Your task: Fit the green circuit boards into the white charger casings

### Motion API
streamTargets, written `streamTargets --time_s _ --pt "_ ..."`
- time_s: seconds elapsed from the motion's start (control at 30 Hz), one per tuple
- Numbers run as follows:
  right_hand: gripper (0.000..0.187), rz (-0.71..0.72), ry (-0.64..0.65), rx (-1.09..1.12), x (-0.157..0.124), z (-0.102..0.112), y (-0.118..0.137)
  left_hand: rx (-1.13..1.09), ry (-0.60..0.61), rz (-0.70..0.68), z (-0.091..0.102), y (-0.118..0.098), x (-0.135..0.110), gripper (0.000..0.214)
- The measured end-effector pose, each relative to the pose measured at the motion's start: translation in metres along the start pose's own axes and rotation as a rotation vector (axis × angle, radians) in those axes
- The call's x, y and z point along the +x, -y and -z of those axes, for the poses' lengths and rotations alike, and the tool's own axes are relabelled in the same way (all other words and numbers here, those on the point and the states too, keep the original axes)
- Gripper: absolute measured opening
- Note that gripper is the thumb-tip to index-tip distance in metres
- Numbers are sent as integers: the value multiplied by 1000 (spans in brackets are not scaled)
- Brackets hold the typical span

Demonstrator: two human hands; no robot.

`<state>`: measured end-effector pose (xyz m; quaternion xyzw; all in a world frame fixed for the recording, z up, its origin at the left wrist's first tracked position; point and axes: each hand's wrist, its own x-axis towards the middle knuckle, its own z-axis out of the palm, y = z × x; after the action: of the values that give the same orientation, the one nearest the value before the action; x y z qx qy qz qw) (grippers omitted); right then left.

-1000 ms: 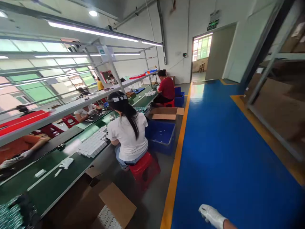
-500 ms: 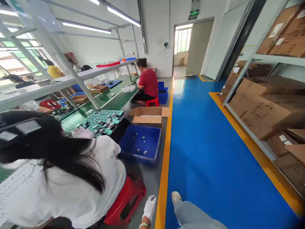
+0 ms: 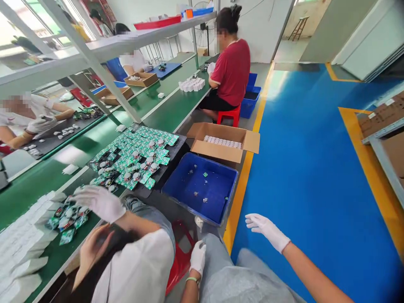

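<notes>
My left hand, in a white glove with a pale green band at the wrist, is beside my left thigh. Its fingers are loosely bent, with a small gap between them, and I see nothing held. Over the blue floor to the right, my right hand reaches out, white-gloved and empty, with fingers stretched. Nearest to both hands is a blue plastic bin containing a few small loose parts. Beyond it, an open cardboard box holds rows of white pieces.
A co-worker's gloved hand is over the green bench, near green circuit boards and white housings. Their red stool is close to my left. Another person in red sits farther along. Shelving stands at right.
My view has dropped and shifted nearer the bin and bench. My right hand has come into view. The seated co-worker beside me now appears lower, with an arm across the bench edge.
</notes>
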<state>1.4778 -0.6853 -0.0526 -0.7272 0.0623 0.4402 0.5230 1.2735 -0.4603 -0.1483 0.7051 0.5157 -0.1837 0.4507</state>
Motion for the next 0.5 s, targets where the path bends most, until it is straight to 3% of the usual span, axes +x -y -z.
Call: streamTargets --time_s 0.13,0.27,0.37,0.5 --pt "43 -130 -13 -83 18 -2 14 -3 94 16 -20 -74 74 30" --pt "37 -275 9 -272 59 21 23 9 115 63 -42 -115 133 32" --pt "38 -290 101 -456 133 28 30 51 87 101 -58 -123 180 33" --pt "44 -119 288 -689 288 -3 40 137 4 188 -88 -111 256 38"
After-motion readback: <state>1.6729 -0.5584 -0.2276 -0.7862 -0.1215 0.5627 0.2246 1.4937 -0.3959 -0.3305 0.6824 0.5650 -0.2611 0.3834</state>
